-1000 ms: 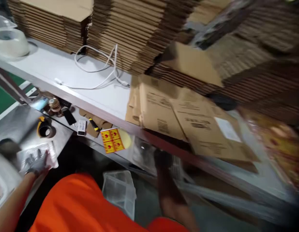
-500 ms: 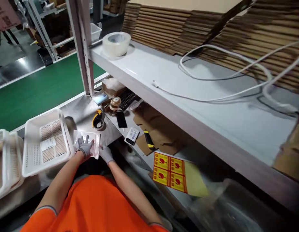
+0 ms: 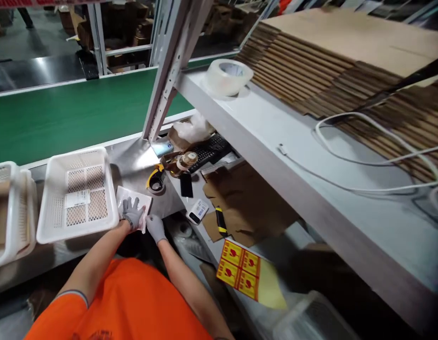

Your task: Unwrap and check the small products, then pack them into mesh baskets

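Steel bench (image 3: 134, 163): left hand (image 3: 132, 213) flat on packet (image 3: 136, 198), right hand (image 3: 155, 228) alongside.

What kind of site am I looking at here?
Most likely a warehouse packing station: a green conveyor belt runs past the bench, flattened cartons are stacked on the shelf beside a tape roll, and a sheet of yellow warning stickers lies below.

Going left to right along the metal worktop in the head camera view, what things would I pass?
White perforated plastic basket → gloved left hand flat on a clear plastic packet → gloved right hand at the packet's edge → yellow-and-black tape dispenser → black phone → white barcode-labelled device → sheet of yellow-and-red stickers.
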`<action>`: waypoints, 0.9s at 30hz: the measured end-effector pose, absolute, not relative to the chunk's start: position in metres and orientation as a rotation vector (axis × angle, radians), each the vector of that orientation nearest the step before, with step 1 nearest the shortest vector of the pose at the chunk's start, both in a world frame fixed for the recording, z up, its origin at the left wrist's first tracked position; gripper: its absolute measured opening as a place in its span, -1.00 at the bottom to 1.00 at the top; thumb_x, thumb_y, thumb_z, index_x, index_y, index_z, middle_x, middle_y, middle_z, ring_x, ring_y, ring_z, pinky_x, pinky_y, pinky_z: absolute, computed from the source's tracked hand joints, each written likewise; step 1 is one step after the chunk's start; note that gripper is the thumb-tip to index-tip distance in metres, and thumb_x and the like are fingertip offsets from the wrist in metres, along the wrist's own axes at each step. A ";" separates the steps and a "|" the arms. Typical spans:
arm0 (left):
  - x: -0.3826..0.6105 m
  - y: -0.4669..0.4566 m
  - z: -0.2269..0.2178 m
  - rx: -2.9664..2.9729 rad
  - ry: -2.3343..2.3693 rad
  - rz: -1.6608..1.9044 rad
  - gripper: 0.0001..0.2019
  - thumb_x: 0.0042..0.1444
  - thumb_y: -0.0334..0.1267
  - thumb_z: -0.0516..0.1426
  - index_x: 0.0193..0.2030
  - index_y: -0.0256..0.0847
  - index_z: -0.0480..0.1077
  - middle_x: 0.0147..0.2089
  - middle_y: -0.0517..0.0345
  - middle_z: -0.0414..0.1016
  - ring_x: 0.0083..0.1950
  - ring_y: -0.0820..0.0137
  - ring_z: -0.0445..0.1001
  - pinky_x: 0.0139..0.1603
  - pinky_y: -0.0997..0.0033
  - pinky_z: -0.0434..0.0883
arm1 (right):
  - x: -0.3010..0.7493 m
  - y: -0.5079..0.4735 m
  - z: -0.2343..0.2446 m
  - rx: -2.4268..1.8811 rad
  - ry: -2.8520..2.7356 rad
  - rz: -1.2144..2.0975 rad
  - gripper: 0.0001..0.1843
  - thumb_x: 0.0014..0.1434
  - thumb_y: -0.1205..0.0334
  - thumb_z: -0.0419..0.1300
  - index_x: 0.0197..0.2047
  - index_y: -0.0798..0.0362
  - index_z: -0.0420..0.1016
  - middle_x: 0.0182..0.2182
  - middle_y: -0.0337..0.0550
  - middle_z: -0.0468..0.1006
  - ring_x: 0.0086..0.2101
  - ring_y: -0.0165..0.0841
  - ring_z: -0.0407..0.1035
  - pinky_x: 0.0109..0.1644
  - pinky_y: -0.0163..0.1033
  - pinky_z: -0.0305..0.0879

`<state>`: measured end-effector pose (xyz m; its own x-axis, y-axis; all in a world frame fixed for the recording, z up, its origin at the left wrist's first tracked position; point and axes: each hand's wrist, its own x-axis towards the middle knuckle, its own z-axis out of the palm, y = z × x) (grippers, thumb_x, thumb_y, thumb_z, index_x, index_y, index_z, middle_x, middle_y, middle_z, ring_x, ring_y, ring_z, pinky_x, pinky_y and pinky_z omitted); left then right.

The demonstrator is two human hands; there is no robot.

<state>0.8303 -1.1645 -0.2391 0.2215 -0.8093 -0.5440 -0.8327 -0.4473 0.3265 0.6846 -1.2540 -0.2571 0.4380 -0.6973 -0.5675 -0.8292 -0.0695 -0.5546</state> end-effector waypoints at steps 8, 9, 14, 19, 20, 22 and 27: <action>0.822 -1.167 -0.242 -2.458 1.686 1.048 -0.19 0.47 -0.08 0.22 0.79 -0.24 0.27 0.86 -0.43 0.03 0.85 -0.52 -0.01 0.76 -0.78 -0.16 | 0.692 -1.261 -0.264 -1.987 1.110 0.294 -0.60 0.53 0.21 0.14 -0.07 0.10 0.86 -0.15 0.06 0.84 -0.18 -0.22 0.62 -0.09 -0.23 0.43; 0.819 -1.167 -0.243 -2.456 1.692 1.032 -0.22 0.48 -0.12 0.19 0.78 -0.26 0.29 0.85 -0.43 0.07 0.85 -0.47 0.02 0.78 -0.72 -0.12 | 0.690 -1.263 -0.263 -2.030 1.076 0.295 -0.61 0.52 0.22 0.17 -0.01 0.09 0.87 -0.05 0.10 0.84 -0.10 -0.18 0.64 0.00 -0.20 0.48; 0.790 -1.139 -0.251 -2.417 1.804 0.977 -0.28 0.55 -0.20 0.09 0.77 -0.39 0.28 0.84 -0.44 0.09 0.87 -0.34 0.01 0.83 -0.58 -0.04 | 0.684 -1.279 -0.259 -2.245 0.911 0.232 -0.44 0.46 0.25 0.20 0.41 0.15 0.74 0.54 0.27 0.55 0.50 0.10 0.37 0.65 0.10 0.26; 0.778 -1.091 -0.270 -2.198 1.947 1.004 -0.14 0.50 -0.09 0.25 0.80 -0.46 0.17 0.87 -0.46 -0.09 0.90 -0.28 -0.10 0.87 -0.47 -0.04 | 0.689 -1.304 -0.256 -2.449 0.707 0.409 -0.02 0.39 0.05 0.37 0.71 0.38 0.31 0.75 0.30 0.20 0.74 0.17 -0.08 0.84 0.16 -0.07; 0.779 -1.085 -0.273 -2.181 1.947 1.000 -0.19 0.51 -0.18 0.22 0.80 -0.41 0.19 0.87 -0.40 -0.06 0.90 -0.23 -0.08 0.87 -0.44 0.00 | 0.691 -1.308 -0.253 -2.485 0.687 0.460 0.05 0.38 -0.03 0.40 0.73 0.38 0.27 0.76 0.29 0.15 0.75 0.21 -0.14 0.84 0.18 -0.09; 0.781 -1.080 -0.276 -2.184 1.940 0.981 -0.32 0.56 -0.35 0.08 0.77 -0.29 0.29 0.85 -0.27 0.07 0.89 -0.09 0.01 0.87 -0.35 0.10 | 0.695 -1.315 -0.248 -2.526 0.667 0.531 0.18 0.32 -0.16 0.46 0.75 0.35 0.23 0.79 0.25 0.06 0.77 0.30 -0.24 0.83 0.22 -0.08; 0.779 -1.087 -0.248 -2.188 1.946 0.947 -0.49 0.58 -0.31 0.05 0.49 -0.14 0.67 0.71 -0.28 0.42 0.77 -0.14 0.32 0.76 -0.36 0.31 | 0.697 -1.313 -0.246 -2.573 0.663 0.620 0.43 0.16 -0.30 0.55 0.80 0.32 0.11 0.82 0.22 -0.08 0.76 0.38 -0.28 0.82 0.22 -0.07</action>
<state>0.7792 -1.0866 -0.2483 0.0120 -0.8785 -0.4776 -0.9180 -0.1990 0.3430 0.6968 -1.3132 -0.2464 0.7879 -0.3480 -0.5081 -0.5305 -0.8026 -0.2729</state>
